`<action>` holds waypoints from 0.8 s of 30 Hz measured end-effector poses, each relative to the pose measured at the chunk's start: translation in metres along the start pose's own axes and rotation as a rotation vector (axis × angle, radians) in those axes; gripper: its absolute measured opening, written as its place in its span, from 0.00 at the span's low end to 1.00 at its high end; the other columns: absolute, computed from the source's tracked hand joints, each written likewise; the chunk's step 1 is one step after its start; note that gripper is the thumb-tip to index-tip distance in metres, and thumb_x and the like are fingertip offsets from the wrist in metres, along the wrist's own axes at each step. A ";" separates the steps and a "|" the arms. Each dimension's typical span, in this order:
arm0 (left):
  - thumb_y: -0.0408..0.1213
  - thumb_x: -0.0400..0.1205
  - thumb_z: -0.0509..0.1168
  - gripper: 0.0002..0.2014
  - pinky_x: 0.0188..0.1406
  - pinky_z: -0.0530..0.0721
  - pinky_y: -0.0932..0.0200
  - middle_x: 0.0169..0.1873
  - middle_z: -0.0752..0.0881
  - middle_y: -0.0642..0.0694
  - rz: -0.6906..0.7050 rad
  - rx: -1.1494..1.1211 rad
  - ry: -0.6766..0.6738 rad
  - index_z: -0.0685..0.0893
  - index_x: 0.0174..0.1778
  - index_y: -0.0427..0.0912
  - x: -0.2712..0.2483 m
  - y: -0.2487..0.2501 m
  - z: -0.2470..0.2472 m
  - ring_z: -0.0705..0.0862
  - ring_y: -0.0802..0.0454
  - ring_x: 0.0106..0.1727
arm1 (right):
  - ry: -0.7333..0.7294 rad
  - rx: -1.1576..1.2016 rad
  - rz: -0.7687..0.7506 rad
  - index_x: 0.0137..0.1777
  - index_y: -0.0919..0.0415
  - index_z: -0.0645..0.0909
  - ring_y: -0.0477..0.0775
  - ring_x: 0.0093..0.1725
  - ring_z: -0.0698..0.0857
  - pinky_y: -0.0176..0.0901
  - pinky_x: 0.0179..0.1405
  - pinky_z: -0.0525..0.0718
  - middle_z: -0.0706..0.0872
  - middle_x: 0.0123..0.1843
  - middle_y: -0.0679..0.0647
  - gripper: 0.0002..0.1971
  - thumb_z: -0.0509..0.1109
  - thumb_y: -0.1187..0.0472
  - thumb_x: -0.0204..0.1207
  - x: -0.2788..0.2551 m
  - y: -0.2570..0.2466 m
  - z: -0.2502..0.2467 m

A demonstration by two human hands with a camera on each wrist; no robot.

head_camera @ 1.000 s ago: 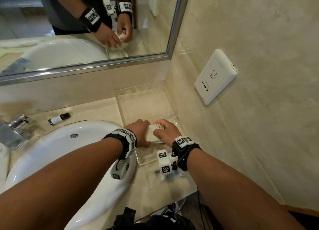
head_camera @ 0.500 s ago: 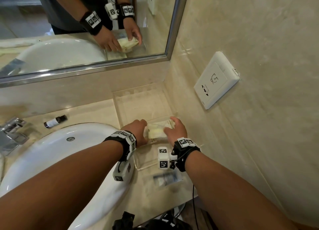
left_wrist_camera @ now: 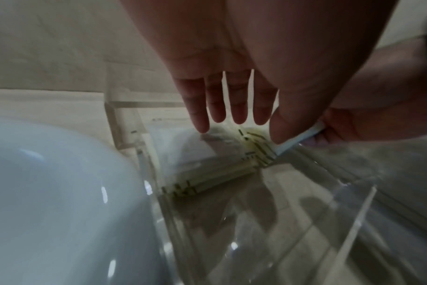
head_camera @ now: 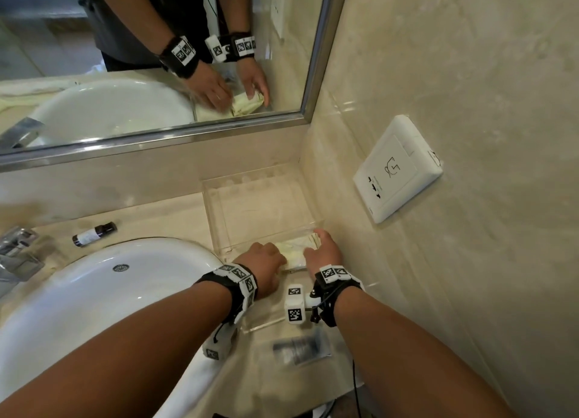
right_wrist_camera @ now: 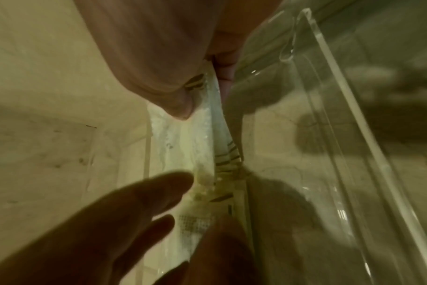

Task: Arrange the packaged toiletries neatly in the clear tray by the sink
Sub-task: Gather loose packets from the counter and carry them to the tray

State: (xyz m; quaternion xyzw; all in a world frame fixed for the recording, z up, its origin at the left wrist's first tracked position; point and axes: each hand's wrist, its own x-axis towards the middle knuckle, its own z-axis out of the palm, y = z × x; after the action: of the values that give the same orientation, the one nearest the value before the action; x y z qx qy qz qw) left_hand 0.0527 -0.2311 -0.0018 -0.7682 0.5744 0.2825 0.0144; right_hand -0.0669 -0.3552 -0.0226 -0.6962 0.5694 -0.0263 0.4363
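A clear tray [head_camera: 219,217] stands in the counter's corner by the sink. A stack of pale packaged toiletries [head_camera: 294,251] with dark print lies low inside it, between my hands. My right hand [head_camera: 322,251] grips the stack's right end [right_wrist_camera: 205,123], thumb on one face and fingers curled behind it. My left hand [head_camera: 263,261] lies against the left end, and its fingers [left_wrist_camera: 217,104] are straight and spread over the packets [left_wrist_camera: 219,171]. Near the counter's front edge a clear packet [head_camera: 300,348] with a dark item lies outside the tray.
A white sink basin [head_camera: 94,292] sits left of the tray, with a chrome faucet [head_camera: 18,251] at the far left. Behind the basin lies a small dark bottle [head_camera: 94,234]. The wall on the right carries a white socket plate [head_camera: 398,170]. A mirror [head_camera: 156,57] hangs above.
Both hands have carried the pale packets forward and lowered them into the tray. The left fingers have straightened out over the stack.
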 end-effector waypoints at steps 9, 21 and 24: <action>0.55 0.85 0.56 0.26 0.75 0.71 0.40 0.86 0.53 0.51 0.092 0.181 -0.109 0.65 0.81 0.61 0.008 0.002 0.014 0.53 0.39 0.84 | -0.058 -0.211 0.006 0.86 0.45 0.63 0.61 0.72 0.81 0.47 0.67 0.78 0.80 0.77 0.56 0.27 0.60 0.54 0.87 0.012 0.005 0.016; 0.47 0.78 0.63 0.29 0.63 0.76 0.44 0.77 0.66 0.46 0.049 0.274 -0.080 0.68 0.77 0.58 0.013 0.006 0.022 0.66 0.41 0.73 | 0.093 -0.451 -0.305 0.65 0.49 0.83 0.52 0.73 0.72 0.47 0.73 0.72 0.74 0.75 0.48 0.15 0.67 0.57 0.79 -0.022 0.016 0.026; 0.48 0.78 0.63 0.28 0.64 0.76 0.44 0.78 0.64 0.46 0.050 0.263 -0.065 0.69 0.77 0.58 0.014 0.006 0.024 0.66 0.41 0.73 | -0.012 -0.456 -0.293 0.73 0.51 0.80 0.52 0.80 0.69 0.47 0.76 0.72 0.68 0.83 0.49 0.20 0.66 0.61 0.82 -0.023 0.022 0.030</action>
State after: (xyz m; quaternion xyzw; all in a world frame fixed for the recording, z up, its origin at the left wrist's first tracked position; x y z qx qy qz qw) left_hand 0.0395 -0.2367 -0.0263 -0.7354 0.6248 0.2298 0.1264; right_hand -0.0760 -0.3187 -0.0451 -0.8516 0.4514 0.0440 0.2629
